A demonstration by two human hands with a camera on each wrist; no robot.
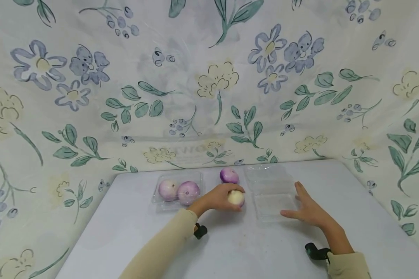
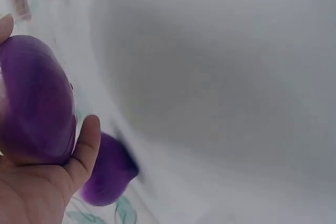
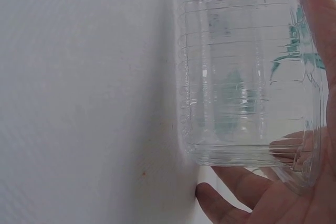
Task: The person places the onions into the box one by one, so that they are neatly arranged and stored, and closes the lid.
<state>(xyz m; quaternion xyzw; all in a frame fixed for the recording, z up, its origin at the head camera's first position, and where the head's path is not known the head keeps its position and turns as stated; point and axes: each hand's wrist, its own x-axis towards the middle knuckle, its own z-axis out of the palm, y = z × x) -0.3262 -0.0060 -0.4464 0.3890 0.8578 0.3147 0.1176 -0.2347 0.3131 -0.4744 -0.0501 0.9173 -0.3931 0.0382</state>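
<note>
My left hand grips a red onion near the middle of the table. The left wrist view shows the purple side of this onion against the palm. Just behind it, a second red onion lies on the table. To the right is an unfolded clear plastic clamshell box with no onion inside. My right hand is at its right side, thumb and fingers spread apart. Seen from the right wrist, the box wall stands close against the hand, with some fingers showing through the plastic.
Left of the hands, another clear plastic box contains two red onions. The white table ends at the back against a flower-patterned cloth. Dark wrist cameras are strapped at both sleeves.
</note>
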